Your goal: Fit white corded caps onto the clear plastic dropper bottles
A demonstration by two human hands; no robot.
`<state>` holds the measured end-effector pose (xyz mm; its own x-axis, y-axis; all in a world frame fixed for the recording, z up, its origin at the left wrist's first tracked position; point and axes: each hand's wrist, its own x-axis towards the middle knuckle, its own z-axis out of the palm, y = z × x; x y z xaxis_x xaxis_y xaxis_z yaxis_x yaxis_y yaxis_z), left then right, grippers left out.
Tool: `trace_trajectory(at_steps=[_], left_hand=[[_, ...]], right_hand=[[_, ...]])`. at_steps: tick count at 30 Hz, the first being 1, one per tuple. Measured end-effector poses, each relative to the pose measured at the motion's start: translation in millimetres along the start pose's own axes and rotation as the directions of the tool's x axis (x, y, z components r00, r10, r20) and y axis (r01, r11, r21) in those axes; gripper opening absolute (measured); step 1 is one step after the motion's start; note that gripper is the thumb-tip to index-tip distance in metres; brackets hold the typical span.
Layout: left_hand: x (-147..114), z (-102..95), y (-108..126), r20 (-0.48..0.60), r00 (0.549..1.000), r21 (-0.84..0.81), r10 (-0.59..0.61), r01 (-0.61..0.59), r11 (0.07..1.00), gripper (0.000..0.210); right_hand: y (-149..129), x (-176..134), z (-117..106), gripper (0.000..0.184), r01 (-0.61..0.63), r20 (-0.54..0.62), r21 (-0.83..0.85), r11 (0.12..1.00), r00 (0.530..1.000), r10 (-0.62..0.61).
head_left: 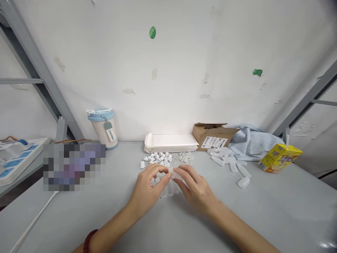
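A small translucent piece [170, 170] is pinched between the thumb and fingers of the left hand [149, 189], and its near side is gripped by the bent fingers of the right hand [198, 188]; the fingertips of both are brought close together around it, so most of its shape is hidden. The piece is held above the middle of the tabletop [168, 225]. Just below the fingers, several translucent tubes [170, 189] are laid side by side, partly covered by the right hand. A dark red band [89, 240] is worn on the left wrist.

Beyond the fingertips, small white caps [158, 157] are heaped, with a tangle of thin white loops [184, 158] beside them on the right. Behind these, flat white packets [172, 142] are stacked near the wall [179, 63]. To the right of the stack, an opened cardboard box [218, 135] is seen, then a crumpled pale blue cloth [252, 140] and a tilted yellow carton [280, 158]. More translucent pieces [233, 167] are scattered before the box. On the far left, a lidded cup [103, 130] is placed near a blurred-out patch.
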<state>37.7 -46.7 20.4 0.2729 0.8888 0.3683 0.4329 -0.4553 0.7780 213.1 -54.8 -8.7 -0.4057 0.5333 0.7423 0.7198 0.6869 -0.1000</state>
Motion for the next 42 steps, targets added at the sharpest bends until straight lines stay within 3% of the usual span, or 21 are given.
trace_trajectory(at_steps=[17, 23, 26, 30, 34, 38, 42], left_hand=[[5, 2.2, -4, 0.114, 0.993, -0.079, 0.016, -0.007, 0.997, 0.019], [1, 7.1, -6, 0.056, 0.998, 0.0, 0.023, -0.023, 1.0, 0.023], [0, 10.0, -9, 0.011, 0.996, 0.094, 0.093, -0.093, 0.991, 0.021], [2, 15.9, -10, 0.009, 0.941, 0.288, 0.338, -0.326, 0.9, 0.024], [15, 27.9, -1, 0.176, 0.844, 0.415, 0.507, -0.53, 0.739, 0.035], [35, 47.1, 12, 0.269, 0.835, 0.487, 0.48, -0.548, 0.68, 0.036], [51, 62.0, 17, 0.257, 0.86, 0.504, 0.441, -0.509, 0.698, 0.023]], right_hand=[[-2, -2, 3, 0.041, -0.09, 0.019, 0.24, 0.967, 0.996, 0.088], [5, -2, 3, 0.03, -0.177, 0.028, 0.236, 0.956, 0.984, 0.175], [13, 1, -2, 0.02, -0.255, 0.03, 0.197, 0.947, 0.967, 0.254], [24, 5, -10, 0.014, -0.399, 0.042, 0.175, 0.9, 0.916, 0.398], [31, 8, -13, 0.018, -0.553, 0.091, 0.234, 0.8, 0.831, 0.549], [36, 10, -13, 0.019, -0.67, 0.138, 0.291, 0.683, 0.735, 0.663], [43, 12, -14, 0.018, -0.73, 0.157, 0.34, 0.593, 0.666, 0.729]])
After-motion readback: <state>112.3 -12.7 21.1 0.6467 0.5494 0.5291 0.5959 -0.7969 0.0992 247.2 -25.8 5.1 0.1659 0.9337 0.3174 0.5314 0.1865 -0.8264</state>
